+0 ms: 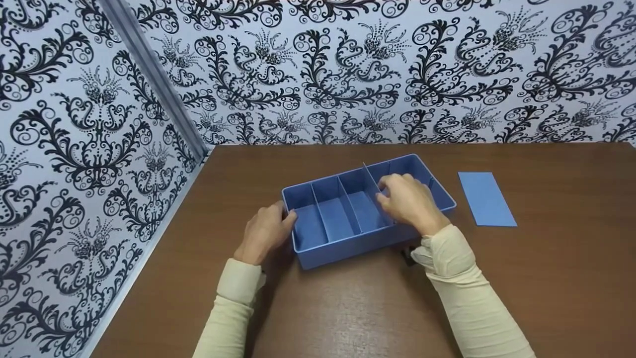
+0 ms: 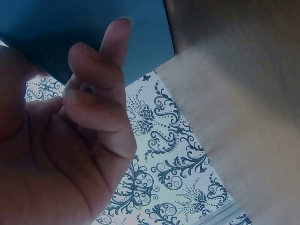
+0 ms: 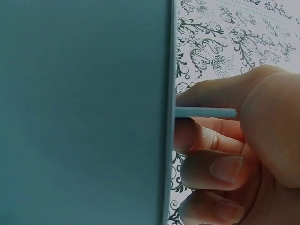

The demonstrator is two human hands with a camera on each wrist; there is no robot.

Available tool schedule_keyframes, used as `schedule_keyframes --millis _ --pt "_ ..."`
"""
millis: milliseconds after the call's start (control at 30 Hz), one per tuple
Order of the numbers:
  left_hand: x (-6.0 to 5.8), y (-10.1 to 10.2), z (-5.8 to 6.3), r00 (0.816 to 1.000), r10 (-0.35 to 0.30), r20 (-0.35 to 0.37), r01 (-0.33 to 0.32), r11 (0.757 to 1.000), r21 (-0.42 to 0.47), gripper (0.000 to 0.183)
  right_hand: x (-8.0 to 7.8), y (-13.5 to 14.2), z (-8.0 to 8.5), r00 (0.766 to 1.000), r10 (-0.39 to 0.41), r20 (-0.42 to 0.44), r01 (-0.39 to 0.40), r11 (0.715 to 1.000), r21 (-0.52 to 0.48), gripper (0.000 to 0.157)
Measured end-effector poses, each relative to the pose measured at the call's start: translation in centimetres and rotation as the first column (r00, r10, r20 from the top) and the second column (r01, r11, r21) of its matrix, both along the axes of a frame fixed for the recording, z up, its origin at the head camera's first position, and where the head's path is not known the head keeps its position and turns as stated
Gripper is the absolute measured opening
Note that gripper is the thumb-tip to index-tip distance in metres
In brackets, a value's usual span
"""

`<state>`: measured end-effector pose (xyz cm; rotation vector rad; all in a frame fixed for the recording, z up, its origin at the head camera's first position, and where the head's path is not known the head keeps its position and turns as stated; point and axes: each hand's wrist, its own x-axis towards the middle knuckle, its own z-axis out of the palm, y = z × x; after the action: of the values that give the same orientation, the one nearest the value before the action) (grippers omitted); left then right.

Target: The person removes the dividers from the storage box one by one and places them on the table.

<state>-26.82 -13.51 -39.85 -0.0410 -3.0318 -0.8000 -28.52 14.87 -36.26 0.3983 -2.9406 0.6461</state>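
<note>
A blue plastic box with upright dividers stands at a slant on the table. At its left end my left hand grips the wall, thumb over the rim; in the left wrist view the fingers bend against the box's outside. My right hand reaches over the right half and pinches a thin blue divider between thumb and fingers. That divider's far corner juts above the back rim. Two other dividers stand inside the left part. The pinched divider's lower edge is hidden.
A flat blue rectangular panel lies on the brown wooden table to the right of the box. Patterned walls border the table at the back and left. Something small and dark shows under the right wrist.
</note>
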Motion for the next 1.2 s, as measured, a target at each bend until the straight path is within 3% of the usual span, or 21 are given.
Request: schedule_keyframes --millis 1200 --pt "-0.07 0.01 -0.06 1.000 0.001 -0.004 -0.001 1.000 -0.003 0.026 0.23 0.05 0.75 0.999 -0.011 -0.051 0.007 0.997 -0.075 0.026"
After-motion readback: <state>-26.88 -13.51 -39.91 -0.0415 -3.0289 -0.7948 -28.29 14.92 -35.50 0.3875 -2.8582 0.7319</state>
